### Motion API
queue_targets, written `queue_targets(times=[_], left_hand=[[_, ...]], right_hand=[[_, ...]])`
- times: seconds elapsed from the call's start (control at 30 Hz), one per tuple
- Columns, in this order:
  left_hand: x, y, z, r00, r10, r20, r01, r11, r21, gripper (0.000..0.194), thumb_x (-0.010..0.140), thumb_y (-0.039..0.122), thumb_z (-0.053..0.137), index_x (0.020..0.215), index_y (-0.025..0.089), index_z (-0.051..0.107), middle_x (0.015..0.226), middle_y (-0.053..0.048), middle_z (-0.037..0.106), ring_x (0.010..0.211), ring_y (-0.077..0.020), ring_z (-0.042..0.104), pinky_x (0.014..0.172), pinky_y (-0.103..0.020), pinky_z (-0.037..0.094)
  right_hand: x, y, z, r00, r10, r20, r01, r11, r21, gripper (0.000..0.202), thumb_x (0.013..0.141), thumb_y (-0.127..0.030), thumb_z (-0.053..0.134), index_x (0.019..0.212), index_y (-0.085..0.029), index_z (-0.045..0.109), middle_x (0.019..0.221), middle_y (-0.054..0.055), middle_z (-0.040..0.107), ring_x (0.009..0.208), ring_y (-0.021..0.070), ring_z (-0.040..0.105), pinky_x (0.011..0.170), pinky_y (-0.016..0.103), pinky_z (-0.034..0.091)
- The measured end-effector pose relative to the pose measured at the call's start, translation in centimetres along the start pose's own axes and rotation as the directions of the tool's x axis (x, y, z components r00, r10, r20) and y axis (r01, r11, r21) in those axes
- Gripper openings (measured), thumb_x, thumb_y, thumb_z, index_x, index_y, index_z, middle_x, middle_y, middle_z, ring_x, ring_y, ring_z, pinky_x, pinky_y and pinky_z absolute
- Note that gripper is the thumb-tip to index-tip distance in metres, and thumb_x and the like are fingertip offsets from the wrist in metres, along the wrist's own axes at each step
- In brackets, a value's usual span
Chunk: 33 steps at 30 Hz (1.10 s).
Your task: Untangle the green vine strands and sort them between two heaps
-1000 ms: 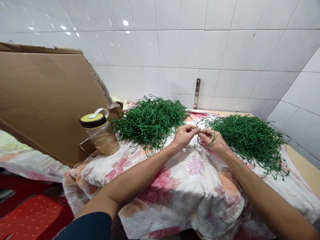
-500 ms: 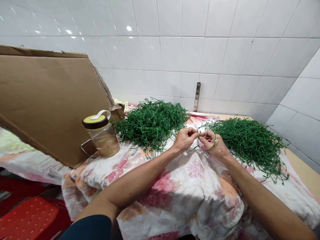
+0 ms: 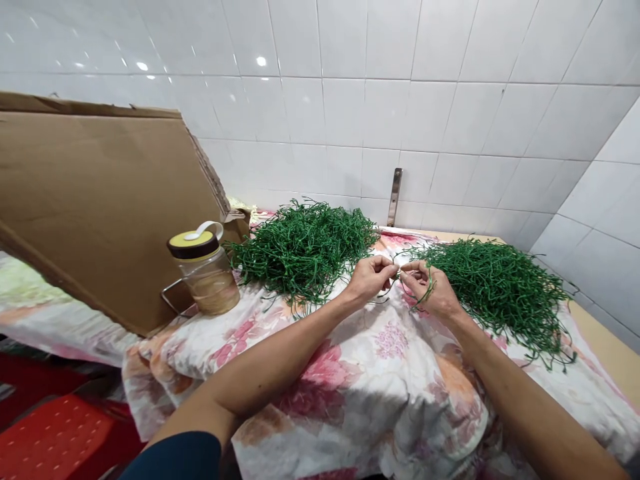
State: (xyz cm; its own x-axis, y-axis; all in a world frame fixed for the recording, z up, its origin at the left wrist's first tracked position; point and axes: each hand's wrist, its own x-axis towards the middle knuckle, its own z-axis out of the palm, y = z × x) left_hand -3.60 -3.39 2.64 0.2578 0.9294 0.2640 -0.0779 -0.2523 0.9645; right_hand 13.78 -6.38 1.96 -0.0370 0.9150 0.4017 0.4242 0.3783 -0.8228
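Note:
My left hand is closed, thumb and forefinger pinching a thin green stem whose dark ends poke out below the fingers. Close beside it, nearly fingertip to fingertip, my right hand pinches too, with a green stem trailing down across its fingers. The exact point where the stems meet is too small to make out. A tangled heap of thin green stems with small knobbed ends lies left of the hands. Another such heap spreads out to the right, behind my right forearm.
A flowered cloth covers the table. To the left stand a clear bottle with a yellow-topped lid and a large cardboard box. A metal bracket is at the tiled wall. A red stool is at lower left.
My fingertips have drawn very slightly apart, and the stem ends between them have shifted. The heaps look the same; the whole view has moved a little.

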Motion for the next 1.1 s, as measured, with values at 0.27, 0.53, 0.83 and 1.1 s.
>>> queue_targets(times=[0.27,0.53,0.83,1.1], left_hand=[[0.1,-0.3,0.0,1.0,0.007,-0.012,-0.007,1.0,-0.021,0.029,0.078,0.04,0.073,0.074,0.015,0.059,0.058,0.002,0.058,0.045,-0.0073,0.05,0.044,-0.02,0.036],[-0.2,0.3,-0.1,0.987,-0.003,0.163,0.021,0.994,-0.108,0.042,0.076,0.052,0.078,0.074,0.015,0.058,0.062,0.002,0.057,0.05,-0.0064,0.047,0.049,-0.022,0.039],[0.0,0.3,-0.5,0.995,0.032,0.097,-0.031,0.999,-0.008,0.037,0.077,0.048,0.077,0.075,0.013,0.067,0.061,0.002,0.054,0.053,-0.0069,0.042,0.05,-0.022,0.03],[-0.6,0.9,-0.4,0.941,0.34,-0.008,-0.315,0.881,0.353,0.015,0.08,0.03,0.072,0.073,0.017,0.072,0.08,-0.004,0.069,0.077,-0.0152,0.059,0.071,-0.027,0.044]], right_hand=[[-0.1,0.1,-0.2,0.996,-0.082,-0.019,0.082,0.997,-0.006,0.027,0.085,-0.043,0.07,0.092,-0.018,0.075,0.085,0.006,0.069,0.066,0.0154,0.058,0.063,0.028,0.049],[0.0,-0.2,-0.1,0.997,0.004,0.071,-0.012,0.994,0.112,0.037,0.086,-0.05,0.066,0.099,-0.016,0.073,0.075,0.004,0.068,0.06,0.0146,0.056,0.053,0.025,0.043],[0.1,-1.3,-0.7,0.963,0.108,0.246,-0.179,0.941,0.287,0.046,0.077,-0.06,0.074,0.081,-0.015,0.071,0.069,0.001,0.063,0.047,0.0078,0.041,0.042,0.023,0.031],[-0.1,-1.5,-0.8,0.935,0.206,0.29,-0.306,0.881,0.361,0.044,0.067,-0.055,0.084,0.08,-0.017,0.066,0.058,-0.005,0.054,0.04,0.0073,0.042,0.036,0.022,0.029]])
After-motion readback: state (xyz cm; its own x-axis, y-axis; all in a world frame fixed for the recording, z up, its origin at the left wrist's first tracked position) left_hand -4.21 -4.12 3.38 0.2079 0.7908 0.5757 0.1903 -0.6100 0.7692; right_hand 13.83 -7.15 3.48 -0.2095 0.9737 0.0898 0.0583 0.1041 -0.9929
